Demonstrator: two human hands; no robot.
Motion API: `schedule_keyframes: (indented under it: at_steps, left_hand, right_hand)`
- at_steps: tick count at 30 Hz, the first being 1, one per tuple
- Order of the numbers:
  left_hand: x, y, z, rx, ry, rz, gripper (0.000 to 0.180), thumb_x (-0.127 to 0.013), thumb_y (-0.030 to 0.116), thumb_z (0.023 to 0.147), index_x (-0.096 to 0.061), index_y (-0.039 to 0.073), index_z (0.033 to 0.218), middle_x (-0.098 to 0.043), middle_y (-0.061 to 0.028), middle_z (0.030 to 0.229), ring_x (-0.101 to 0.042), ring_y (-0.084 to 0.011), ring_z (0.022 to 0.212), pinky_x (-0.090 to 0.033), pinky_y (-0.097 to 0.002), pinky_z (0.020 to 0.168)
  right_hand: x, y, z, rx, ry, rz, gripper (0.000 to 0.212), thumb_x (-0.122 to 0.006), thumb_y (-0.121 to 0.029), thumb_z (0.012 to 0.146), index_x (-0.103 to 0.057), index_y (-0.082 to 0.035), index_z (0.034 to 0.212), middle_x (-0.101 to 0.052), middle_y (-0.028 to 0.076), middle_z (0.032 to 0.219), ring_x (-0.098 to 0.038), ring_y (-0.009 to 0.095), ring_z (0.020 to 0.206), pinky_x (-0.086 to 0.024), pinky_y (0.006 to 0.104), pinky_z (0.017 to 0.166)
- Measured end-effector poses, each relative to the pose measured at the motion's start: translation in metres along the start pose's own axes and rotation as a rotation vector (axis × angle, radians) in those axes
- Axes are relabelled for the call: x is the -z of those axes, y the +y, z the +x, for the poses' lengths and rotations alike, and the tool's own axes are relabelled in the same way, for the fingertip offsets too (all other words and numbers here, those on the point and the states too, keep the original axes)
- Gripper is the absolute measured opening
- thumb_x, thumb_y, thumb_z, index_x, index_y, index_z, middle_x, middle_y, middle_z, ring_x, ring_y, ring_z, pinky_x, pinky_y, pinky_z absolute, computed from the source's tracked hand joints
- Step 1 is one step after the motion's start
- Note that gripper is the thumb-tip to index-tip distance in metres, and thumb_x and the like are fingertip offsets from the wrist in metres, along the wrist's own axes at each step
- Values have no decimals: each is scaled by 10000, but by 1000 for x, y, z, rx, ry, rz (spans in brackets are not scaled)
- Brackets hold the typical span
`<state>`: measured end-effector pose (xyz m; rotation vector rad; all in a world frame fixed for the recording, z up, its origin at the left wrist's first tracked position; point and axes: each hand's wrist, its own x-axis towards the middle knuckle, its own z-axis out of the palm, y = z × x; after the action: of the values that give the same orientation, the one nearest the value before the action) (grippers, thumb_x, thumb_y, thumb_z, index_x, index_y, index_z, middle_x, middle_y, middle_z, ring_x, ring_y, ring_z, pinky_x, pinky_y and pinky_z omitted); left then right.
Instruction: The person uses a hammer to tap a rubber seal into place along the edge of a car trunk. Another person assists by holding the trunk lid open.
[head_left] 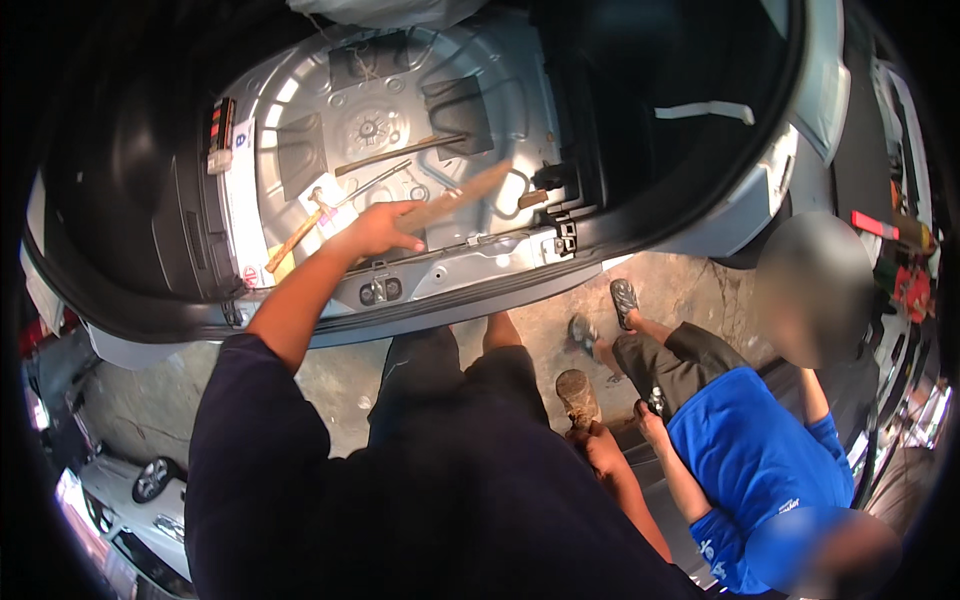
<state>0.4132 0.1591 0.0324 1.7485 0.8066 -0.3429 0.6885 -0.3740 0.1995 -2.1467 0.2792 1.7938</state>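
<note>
Silver-grey metal forms the floor well [515, 112] of the car's open boot. Over its near side the person's left hand [385, 230] holds a flat wooden strip [465, 193], thumb and fingers closed about its near end, the free end pointing far right. The right hand [598, 448] is down to the near right, fingers curled, at the lower end of a worn brown object [578, 395]; whether it grips this cannot be told.

With the strip apparently held by one end only, a loose pinch could let it tip onto the metal, and a wide swing could knock the tools below. A sudden step back to the right could bump the co-worker [765, 445] in blue, who is close by.

The well contains a wooden-handled hammer [297, 240] on the left, a long dark rod [400, 155] farther in and a thinner metal rod [380, 181] nearer. In the boot's right side lies a white strip [705, 111]; at the left, an orange-and-black item [221, 133].
</note>
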Motion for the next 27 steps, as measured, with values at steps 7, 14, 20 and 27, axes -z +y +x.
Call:
schedule_keyframes:
  at_steps: [7, 14, 20, 27]
  left_hand:
    - [-84, -37, 23, 118, -33, 90, 730, -933, 505, 847, -725, 154, 1452, -798, -185, 1263, -752, -352, 1189, -559, -443, 1038]
    - [-80, -19, 37, 105, -169, -181, 683, -938, 384, 879, -709, 153, 1481, -797, -173, 1289, -747, -331, 1197, -553, -438, 1062]
    - [-100, -48, 41, 107, -194, -210, 755, -925, 369, 871, -667, 205, 1561, -757, -173, 1402, -714, -350, 1284, -545, -457, 1118]
    - [-82, -27, 38, 125, -230, -122, 829, -925, 293, 841, -619, 220, 1608, -776, -167, 1363, -721, -353, 1274, -547, -460, 1108]
  right_hand:
    - [11, -126, 15, -10, -183, -323, 357, -746, -89, 996, -573, 44, 1278, -674, 88, 869, -646, 167, 607, -556, 357, 559]
    - [1, -204, 16, 105, -96, -556, 332, -788, -130, 974, -569, 60, 1134, -644, 97, 862, -659, 177, 588, -533, 362, 569]
    - [-44, -305, -1, 271, 42, -812, 350, -803, -200, 973, -615, 70, 1092, -703, 148, 786, -722, 228, 634, -567, 401, 604]
    - [-107, -398, -36, 613, -19, -249, 475, -700, 22, 984, -557, -14, 1436, -753, 132, 1100, -734, 182, 962, -622, 373, 860]
